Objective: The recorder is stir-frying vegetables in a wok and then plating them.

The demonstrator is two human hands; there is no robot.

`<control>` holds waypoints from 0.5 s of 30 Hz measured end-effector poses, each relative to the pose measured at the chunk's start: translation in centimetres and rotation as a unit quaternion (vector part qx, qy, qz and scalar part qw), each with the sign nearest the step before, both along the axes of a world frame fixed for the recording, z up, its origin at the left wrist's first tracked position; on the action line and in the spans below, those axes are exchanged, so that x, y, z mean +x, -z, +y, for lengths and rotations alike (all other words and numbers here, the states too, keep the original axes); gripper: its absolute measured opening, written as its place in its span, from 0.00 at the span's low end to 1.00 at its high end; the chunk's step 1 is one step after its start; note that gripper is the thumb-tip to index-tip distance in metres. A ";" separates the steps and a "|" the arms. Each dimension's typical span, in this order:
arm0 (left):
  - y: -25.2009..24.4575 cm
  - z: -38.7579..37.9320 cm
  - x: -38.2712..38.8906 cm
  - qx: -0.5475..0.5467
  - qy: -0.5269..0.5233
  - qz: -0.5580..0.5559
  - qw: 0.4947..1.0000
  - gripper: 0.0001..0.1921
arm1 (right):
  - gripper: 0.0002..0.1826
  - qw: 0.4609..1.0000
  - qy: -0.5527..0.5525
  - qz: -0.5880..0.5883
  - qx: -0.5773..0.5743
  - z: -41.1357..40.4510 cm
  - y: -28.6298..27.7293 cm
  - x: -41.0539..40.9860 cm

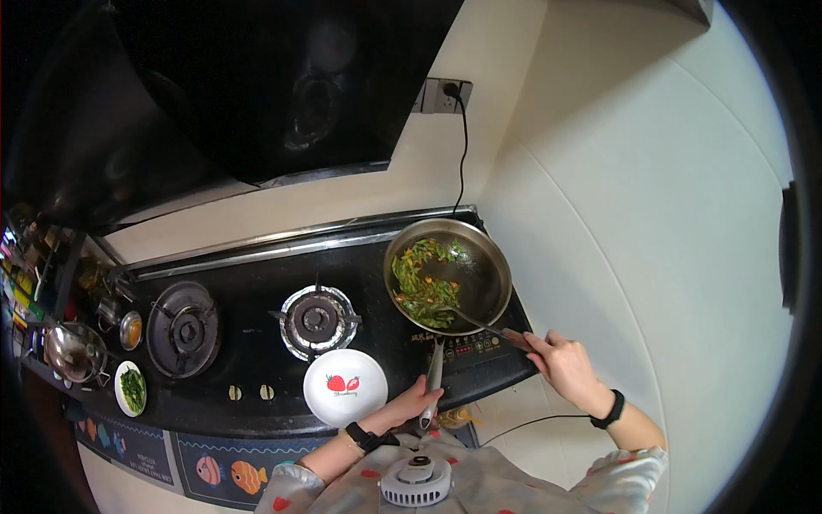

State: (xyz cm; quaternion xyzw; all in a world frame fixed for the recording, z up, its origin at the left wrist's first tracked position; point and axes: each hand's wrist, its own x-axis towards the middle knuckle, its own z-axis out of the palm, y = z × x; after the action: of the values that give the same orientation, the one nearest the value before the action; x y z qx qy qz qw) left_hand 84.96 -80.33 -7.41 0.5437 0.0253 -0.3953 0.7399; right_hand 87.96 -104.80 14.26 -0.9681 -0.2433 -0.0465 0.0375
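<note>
A frying pan (483, 283) stands on the induction cooktop (507, 353) at the counter's right end. Chopped green vegetables with orange bits (427, 289) lie along the left and lower side of its inside. My left hand (419, 401) is closed around the pan's handle (435, 372). In my right hand (565, 366) I grip a spatula (481, 322), whose head reaches into the vegetables and is partly hidden by them. Left of the pan handle is a white plate (347, 401) with a strawberry print, close to my left forearm.
Two gas burners, the nearer one foil-lined (318, 321) and the other dark (183, 329), sit to the left. Beyond them are a small dish of greens (132, 389) and a metal bowl (76, 353). A range hood (257, 96) overhangs the counter; a wall (610, 257) borders the right.
</note>
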 end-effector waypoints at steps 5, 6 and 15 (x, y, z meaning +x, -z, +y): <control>-0.4 -0.3 0.2 -0.027 0.011 0.002 1.000 0.38 | 0.16 1.000 0.018 -0.023 0.012 -0.3 0.5 1.1; -0.1 -0.4 0.0 -0.030 0.002 -0.004 1.000 0.35 | 0.14 0.999 0.011 -0.024 0.017 -0.4 -1.2 1.1; -0.4 -1.1 0.1 -0.041 0.034 0.012 0.998 0.24 | 0.15 0.996 0.013 -0.077 -0.035 2.0 2.8 2.5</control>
State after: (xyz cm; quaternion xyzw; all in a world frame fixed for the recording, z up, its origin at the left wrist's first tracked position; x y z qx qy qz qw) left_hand 85.05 -81.46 -6.98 0.5084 -0.0003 -0.4275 0.7475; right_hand 90.46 -102.77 11.45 -0.9654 -0.2344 -0.1132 -0.0158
